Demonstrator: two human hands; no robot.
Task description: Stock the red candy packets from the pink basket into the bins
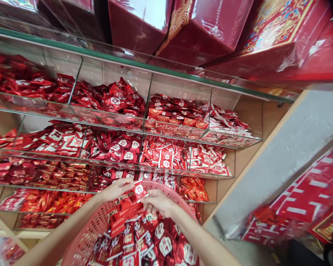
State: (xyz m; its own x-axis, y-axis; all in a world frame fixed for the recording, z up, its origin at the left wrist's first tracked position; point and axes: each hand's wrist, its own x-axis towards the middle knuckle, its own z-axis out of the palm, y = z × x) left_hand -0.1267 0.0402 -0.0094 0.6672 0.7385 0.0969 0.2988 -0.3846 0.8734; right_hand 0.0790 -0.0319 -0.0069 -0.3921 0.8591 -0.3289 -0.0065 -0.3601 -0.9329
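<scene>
One pink perforated basket (81, 231) is nearest, loaded with red packets (165, 245), many overlapping and not individually countable. Two hands are positioned above its far side. The left hand (118, 189) is nearly closed, fingertips pinching one edge of one small red-and-white packet (139, 190); the right hand (157, 202), fingers curled, pinches the opposite edge. That packet is located between both hands, over the basket. Beyond: one shelf unit (248, 147), its top tier showing four packet-filled compartments (111, 99). Above: one glass shelf (166, 67) supporting at least five maroon boxes (140, 26).
</scene>
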